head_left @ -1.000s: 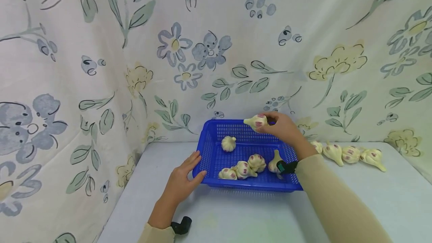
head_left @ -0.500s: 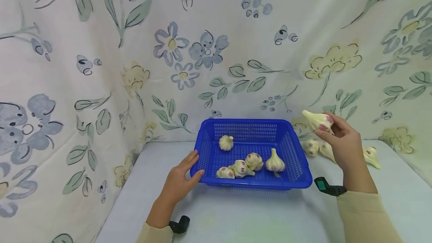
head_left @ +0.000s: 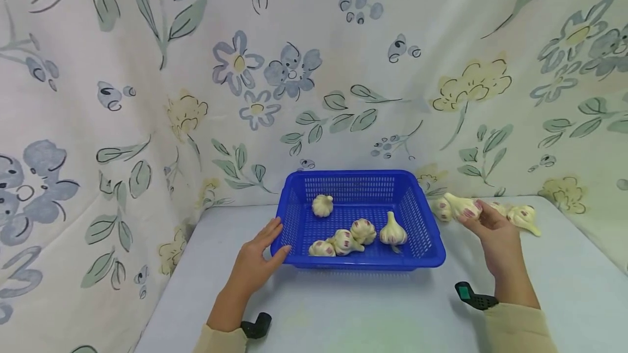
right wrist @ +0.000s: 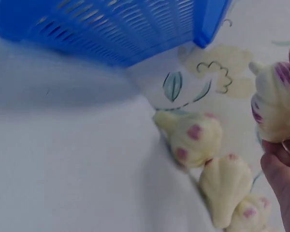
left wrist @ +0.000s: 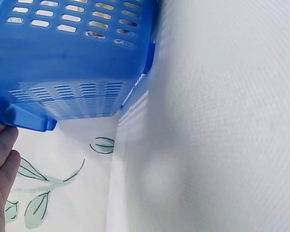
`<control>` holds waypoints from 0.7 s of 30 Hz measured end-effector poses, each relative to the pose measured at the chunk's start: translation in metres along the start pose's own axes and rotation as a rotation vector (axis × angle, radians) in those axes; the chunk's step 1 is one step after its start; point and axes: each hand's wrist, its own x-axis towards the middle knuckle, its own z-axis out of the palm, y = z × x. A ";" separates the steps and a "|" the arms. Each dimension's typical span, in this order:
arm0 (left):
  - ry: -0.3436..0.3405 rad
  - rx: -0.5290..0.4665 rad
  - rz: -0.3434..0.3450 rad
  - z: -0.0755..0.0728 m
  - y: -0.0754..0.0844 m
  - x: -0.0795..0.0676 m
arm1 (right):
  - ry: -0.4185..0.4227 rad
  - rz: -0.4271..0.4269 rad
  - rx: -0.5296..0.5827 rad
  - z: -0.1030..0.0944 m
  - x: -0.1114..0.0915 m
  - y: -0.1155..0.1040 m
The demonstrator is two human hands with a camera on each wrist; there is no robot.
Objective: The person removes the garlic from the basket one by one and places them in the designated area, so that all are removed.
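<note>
My right hand [head_left: 501,241] pinches a garlic bulb [head_left: 462,207] between thumb and fingers, to the right of the blue plastic basket [head_left: 355,261]. In the right wrist view, the pinched bulb [right wrist: 276,104] has purple patches and appears above the other bulbs on the table. Inside the basket lie several more bulbs: one garlic bulb [head_left: 322,206] at the back left, a cluster [head_left: 345,242] along the front, and an upright one [head_left: 393,231] at the right. At the basket's left rim rests my left hand [head_left: 256,260], its fingers extended against the edge.
On the white table [head_left: 343,309], a row of garlic bulbs [head_left: 523,217] runs along the back, right of the basket; my right hand partly hides it. A floral curtain [head_left: 314,59] hangs behind the table and along its left side.
My right hand has carried the garlic bulb from above the basket out to the right, then lowered it toward the row of bulbs. The left hand stays at the basket's rim.
</note>
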 end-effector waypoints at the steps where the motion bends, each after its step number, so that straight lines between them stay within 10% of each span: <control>1: -0.002 0.001 -0.001 0.000 0.000 0.000 | -0.018 -0.001 -0.016 0.000 0.001 0.004; 21: -0.010 -0.006 -0.002 -0.001 0.001 -0.001 | -0.175 0.043 -0.121 0.004 0.007 0.048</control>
